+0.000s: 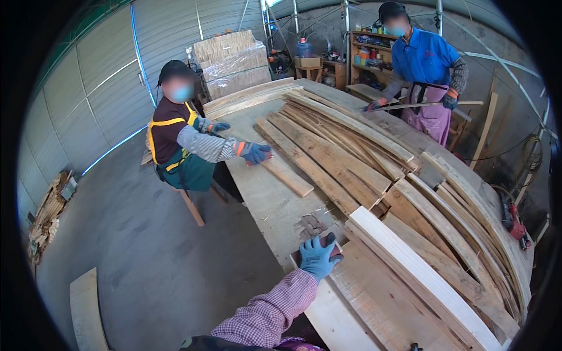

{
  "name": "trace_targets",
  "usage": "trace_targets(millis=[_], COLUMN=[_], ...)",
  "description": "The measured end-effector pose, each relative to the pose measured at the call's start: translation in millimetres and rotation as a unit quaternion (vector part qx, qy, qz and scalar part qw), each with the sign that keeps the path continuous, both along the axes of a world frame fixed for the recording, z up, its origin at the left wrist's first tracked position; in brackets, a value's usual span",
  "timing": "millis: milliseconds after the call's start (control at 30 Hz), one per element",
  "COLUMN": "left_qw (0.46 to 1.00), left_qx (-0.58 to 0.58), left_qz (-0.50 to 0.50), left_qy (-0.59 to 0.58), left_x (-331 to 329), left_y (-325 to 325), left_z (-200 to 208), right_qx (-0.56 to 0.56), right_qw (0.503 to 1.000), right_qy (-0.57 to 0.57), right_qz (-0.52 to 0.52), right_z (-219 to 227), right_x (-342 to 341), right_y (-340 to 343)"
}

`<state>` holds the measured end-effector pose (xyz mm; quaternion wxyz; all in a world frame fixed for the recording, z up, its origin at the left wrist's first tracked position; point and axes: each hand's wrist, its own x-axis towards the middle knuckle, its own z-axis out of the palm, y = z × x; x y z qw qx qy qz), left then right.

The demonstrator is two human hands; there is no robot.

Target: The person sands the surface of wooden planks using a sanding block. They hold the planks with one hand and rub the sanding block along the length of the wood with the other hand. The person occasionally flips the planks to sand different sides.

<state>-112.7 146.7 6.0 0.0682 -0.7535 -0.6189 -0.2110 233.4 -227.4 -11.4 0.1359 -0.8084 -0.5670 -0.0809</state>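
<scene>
My left hand (318, 257), in a blue glove with dark fingertips and a checked sleeve, is closed over a small reddish-brown block (338, 250). The block rests at the end of a narrow wooden board (351, 310) lying along the table's near side. Much of the block is covered by my fingers. My right hand does not show; a tiny dark shape at the bottom edge is too cut off to make out. Right of my left hand lies a pale, straight plank (404, 257) on top of other boards.
Stacked rough boards (328, 158) and curved strips (468, 234) cover much of the wooden table (252, 193). Across on the left, a seated co-worker (181, 128) presses a reddish block on a short board (287, 177). Another co-worker (424, 76) holds a thin strip. A red power tool (514, 222) lies far right.
</scene>
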Motion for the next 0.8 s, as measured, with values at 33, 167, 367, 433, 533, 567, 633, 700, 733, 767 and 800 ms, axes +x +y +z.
trace_targets(millis=[33, 167, 367, 433, 533, 567, 633, 700, 733, 767, 800], left_qw=[1.000, 0.999, 0.999, 0.999, 0.999, 0.999, 0.999, 0.999, 0.999, 1.000, 1.000], left_qx=[-0.013, -0.035, -0.046, -0.048, -0.048, -0.046, -0.045, -0.038, -0.032, -0.025, -0.022], left_qz=[-0.006, 0.003, 0.001, 0.002, 0.002, 0.001, 0.000, 0.000, -0.001, 0.000, 0.002], left_qy=[-0.002, 0.005, 0.001, -0.004, -0.006, -0.005, -0.012, -0.016, -0.017, -0.018, -0.015], left_x=[6, 6, 7, 5, 6, 7, 7, 7, 7, 6, 6], left_y=[5, 9, 9, 10, 10, 10, 9, 9, 8, 8, 8], left_z=[2, 1, 4, 2, 1, 1, 3, 4, 2, 1, 1], right_qx=[-0.006, 0.018, -0.003, -0.004, -0.009, -0.007, -0.009, -0.017, -0.016, -0.015, -0.013], right_qw=[1.000, 1.000, 1.000, 1.000, 1.000, 0.999, 0.999, 0.999, 0.999, 0.999, 0.999], right_qy=[0.001, 0.013, 0.017, 0.021, 0.025, 0.030, 0.030, 0.023, 0.024, 0.027, 0.029], right_qz=[0.000, 0.002, -0.015, -0.014, -0.014, -0.013, -0.013, -0.016, -0.016, -0.015, -0.014], right_z=[-1, 0, -9, -8, -5, -4, -4, -7, -7, -8, -8], right_x=[2, 1, 5, 3, 2, 3, 4, 5, 5, 5, 5], right_y=[0, -1, -1, 1, 0, 0, -1, -2, -2, -2, -1])
